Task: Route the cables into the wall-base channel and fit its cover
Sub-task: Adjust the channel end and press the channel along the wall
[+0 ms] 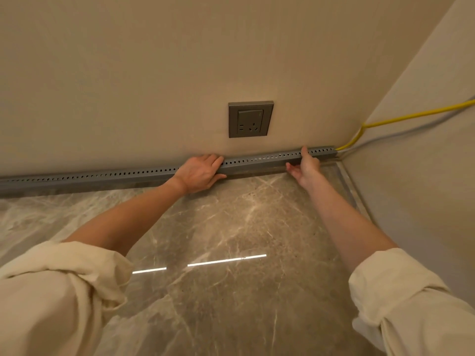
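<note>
A long grey slotted channel [259,160] runs along the foot of the wall, from the left edge to the right corner. My left hand [199,173] lies over it near the middle, fingers on top and thumb at its front. Further right, my right hand [305,164] touches the channel with the forefinger on its top edge and the other fingers spread in front. A yellow cable [401,119] and a grey cable [411,131] come along the right wall and drop into the channel's corner end. I cannot tell whether a cover sits on the channel.
A grey wall socket [250,119] sits on the beige wall just above the channel, between my hands. The floor [231,240] is glossy brown marble tile with a light reflection. The right wall [424,188] meets the back wall in a corner.
</note>
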`<state>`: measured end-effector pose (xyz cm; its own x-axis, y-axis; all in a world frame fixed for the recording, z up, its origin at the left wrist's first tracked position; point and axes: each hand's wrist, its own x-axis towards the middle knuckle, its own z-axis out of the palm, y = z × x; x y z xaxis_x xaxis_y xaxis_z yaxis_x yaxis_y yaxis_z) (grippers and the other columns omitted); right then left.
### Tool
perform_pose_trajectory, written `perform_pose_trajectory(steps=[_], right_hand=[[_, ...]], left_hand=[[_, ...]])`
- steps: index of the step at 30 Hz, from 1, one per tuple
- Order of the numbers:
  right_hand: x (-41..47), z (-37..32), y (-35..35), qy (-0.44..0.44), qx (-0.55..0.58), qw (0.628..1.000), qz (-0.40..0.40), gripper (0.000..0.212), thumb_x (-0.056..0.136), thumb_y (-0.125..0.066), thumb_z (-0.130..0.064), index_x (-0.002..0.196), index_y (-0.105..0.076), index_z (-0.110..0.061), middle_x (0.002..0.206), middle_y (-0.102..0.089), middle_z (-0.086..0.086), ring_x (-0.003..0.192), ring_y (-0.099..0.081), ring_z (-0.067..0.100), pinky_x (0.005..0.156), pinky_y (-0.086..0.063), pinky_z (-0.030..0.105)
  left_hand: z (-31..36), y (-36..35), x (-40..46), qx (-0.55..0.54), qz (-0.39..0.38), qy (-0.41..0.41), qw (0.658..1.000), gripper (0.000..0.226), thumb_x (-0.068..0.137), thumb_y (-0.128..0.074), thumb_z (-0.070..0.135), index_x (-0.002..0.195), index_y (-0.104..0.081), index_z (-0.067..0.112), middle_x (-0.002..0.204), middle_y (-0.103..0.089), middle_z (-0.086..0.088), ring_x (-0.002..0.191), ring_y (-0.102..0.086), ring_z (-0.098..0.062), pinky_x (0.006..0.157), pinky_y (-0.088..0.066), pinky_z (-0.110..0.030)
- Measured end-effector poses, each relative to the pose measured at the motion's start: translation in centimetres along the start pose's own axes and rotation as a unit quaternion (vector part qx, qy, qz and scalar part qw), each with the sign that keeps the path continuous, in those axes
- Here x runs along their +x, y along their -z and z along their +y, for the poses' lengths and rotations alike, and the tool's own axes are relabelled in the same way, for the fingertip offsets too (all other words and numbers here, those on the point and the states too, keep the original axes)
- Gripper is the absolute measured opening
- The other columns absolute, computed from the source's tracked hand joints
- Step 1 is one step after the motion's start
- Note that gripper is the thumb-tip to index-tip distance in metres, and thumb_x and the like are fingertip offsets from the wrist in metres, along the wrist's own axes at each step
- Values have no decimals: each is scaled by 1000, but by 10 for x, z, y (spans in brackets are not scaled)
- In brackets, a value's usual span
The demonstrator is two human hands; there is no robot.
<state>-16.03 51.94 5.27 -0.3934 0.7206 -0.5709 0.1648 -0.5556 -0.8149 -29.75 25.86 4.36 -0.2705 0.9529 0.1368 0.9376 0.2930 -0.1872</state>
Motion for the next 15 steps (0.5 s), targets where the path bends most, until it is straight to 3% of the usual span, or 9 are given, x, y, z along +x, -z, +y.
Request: perform_pose_trajectory(steps=[3, 7, 15], right_hand=[[-1, -2, -1, -12, 43, 999, -11, 43, 97, -48, -31, 132, -37, -9, 115, -50, 15, 69, -61, 23, 52, -57, 29], [3, 0, 6, -5, 52, 999, 6, 43, 99, -44, -30, 134, -39, -8, 113, -46, 14, 69, -58, 22, 47, -54, 27], [5, -7, 7, 17, 66, 998, -16, 40, 98, -46, -28, 130, -41, -5, 117, -48, 17, 73, -57, 23, 48, -56, 28]], left_hand=[[-1, 2, -13, -11, 15, 14, 1000, 48, 94, -48, 39, 120, -52, -2, 110, -62, -19, 91, -61, -34, 68, -54, -40], [-12, 3, -45, 11, 18, 48, 999, 40, 92, -52, 31, 115, -55, -2, 108, -61, -18, 92, -60, -33, 62, -55, -39], [-25, 12, -58, 36, 14, 122, 992, 28, 79, -72, 22, 94, -62, 1, 85, -65, -17, 79, -60, -33, 65, -48, -37]])
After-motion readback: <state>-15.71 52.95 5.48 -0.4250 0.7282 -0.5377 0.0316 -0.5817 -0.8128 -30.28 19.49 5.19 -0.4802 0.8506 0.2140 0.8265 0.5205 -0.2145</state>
